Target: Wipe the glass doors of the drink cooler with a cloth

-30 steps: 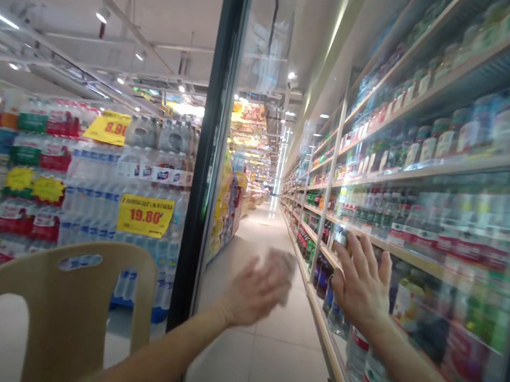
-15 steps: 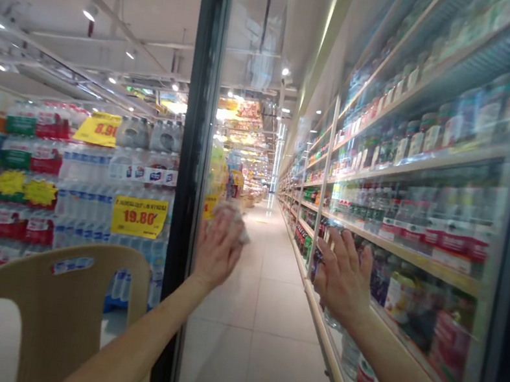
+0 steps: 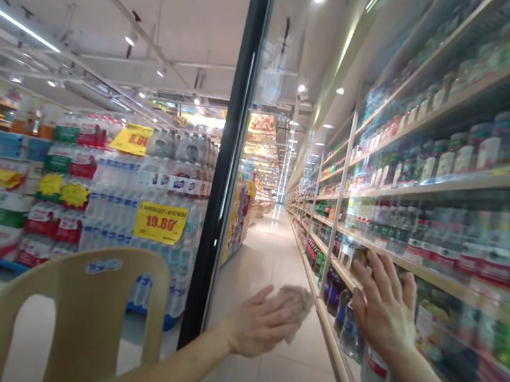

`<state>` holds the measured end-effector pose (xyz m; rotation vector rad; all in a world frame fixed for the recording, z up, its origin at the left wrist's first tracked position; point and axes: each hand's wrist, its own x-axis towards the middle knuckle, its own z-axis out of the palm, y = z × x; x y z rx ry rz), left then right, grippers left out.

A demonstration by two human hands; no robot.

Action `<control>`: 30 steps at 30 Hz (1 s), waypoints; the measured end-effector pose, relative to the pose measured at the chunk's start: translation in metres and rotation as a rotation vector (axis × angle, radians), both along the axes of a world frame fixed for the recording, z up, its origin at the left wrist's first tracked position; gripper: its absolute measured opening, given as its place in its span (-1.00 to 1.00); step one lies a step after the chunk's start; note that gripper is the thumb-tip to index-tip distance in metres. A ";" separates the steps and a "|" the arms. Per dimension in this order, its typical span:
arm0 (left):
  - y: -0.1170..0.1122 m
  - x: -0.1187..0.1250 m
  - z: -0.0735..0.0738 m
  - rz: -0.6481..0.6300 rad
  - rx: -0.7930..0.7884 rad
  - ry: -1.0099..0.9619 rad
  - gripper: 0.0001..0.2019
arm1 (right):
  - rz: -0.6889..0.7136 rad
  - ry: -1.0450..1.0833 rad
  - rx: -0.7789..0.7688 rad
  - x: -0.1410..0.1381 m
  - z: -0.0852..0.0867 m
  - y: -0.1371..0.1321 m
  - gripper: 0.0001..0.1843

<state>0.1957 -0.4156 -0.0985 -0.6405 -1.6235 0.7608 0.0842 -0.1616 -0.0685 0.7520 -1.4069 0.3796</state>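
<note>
In the middle of the view, my left hand holds a pale crumpled cloth, its fingers laid over it. The cloth appears pressed to a large glass pane with a dark upright frame along its left edge. To the right, my right hand is open, with fingers spread and palm turned forward. It holds nothing. Whether its palm touches the glass I cannot tell. Shelves of bottled drinks show behind this hand.
A beige plastic chair stands close at the lower left. Beyond it are stacked packs of bottled water with yellow price signs. A tiled aisle runs into the distance beside the long drink shelves.
My left hand has moved right and down with the cloth, away from the dark frame. The view has shifted left, and my right hand appears slightly further right, still spread.
</note>
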 end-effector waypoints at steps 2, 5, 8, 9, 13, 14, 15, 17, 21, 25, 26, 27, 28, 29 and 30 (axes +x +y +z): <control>-0.006 0.005 -0.006 0.034 0.032 0.006 -0.57 | 0.009 -0.005 -0.004 0.002 0.000 0.001 -0.50; -0.007 0.009 -0.005 0.099 0.371 0.171 -0.54 | 0.024 0.005 -0.015 0.003 0.000 0.002 -0.56; -0.004 0.008 0.002 0.033 0.081 0.087 -0.56 | 0.032 -0.003 -0.019 0.003 -0.001 0.003 -0.59; -0.003 0.007 0.005 0.018 -0.016 0.051 -0.58 | 0.036 -0.005 -0.020 0.003 -0.001 0.003 -0.60; -0.005 0.008 0.027 0.102 0.421 0.240 -0.59 | 0.050 -0.001 -0.032 0.001 -0.001 0.000 -0.60; -0.005 0.008 0.031 0.105 0.471 0.280 -0.58 | 0.050 0.001 -0.030 0.001 -0.001 0.000 -0.59; -0.004 0.008 0.035 0.095 0.400 0.273 -0.57 | 0.048 -0.002 -0.029 0.000 -0.001 -0.001 -0.58; -0.003 0.007 0.040 0.047 0.061 0.160 -0.58 | 0.046 -0.014 -0.019 0.000 -0.001 -0.001 -0.56; -0.001 0.004 0.050 0.092 0.256 0.203 -0.58 | 0.059 -0.023 -0.026 0.000 -0.002 0.000 -0.54; 0.003 0.001 0.060 0.044 0.152 0.178 -0.57 | 0.069 -0.011 -0.025 0.000 -0.003 0.001 -0.52; 0.004 0.001 0.063 0.022 0.003 0.117 -0.59 | 0.069 -0.010 -0.028 0.000 -0.002 0.001 -0.52; 0.004 0.000 0.065 0.018 -0.047 0.095 -0.60 | 0.067 -0.010 -0.029 0.000 -0.002 0.001 -0.53; 0.004 0.000 0.068 0.032 0.028 0.127 -0.60 | 0.063 -0.012 -0.028 0.000 -0.002 0.001 -0.54; 0.004 0.000 0.069 0.059 0.194 0.193 -0.59 | 0.060 -0.013 -0.027 0.000 -0.001 0.001 -0.55; 0.003 -0.001 0.069 0.084 0.360 0.256 -0.58 | 0.057 -0.011 -0.024 0.001 -0.001 0.001 -0.56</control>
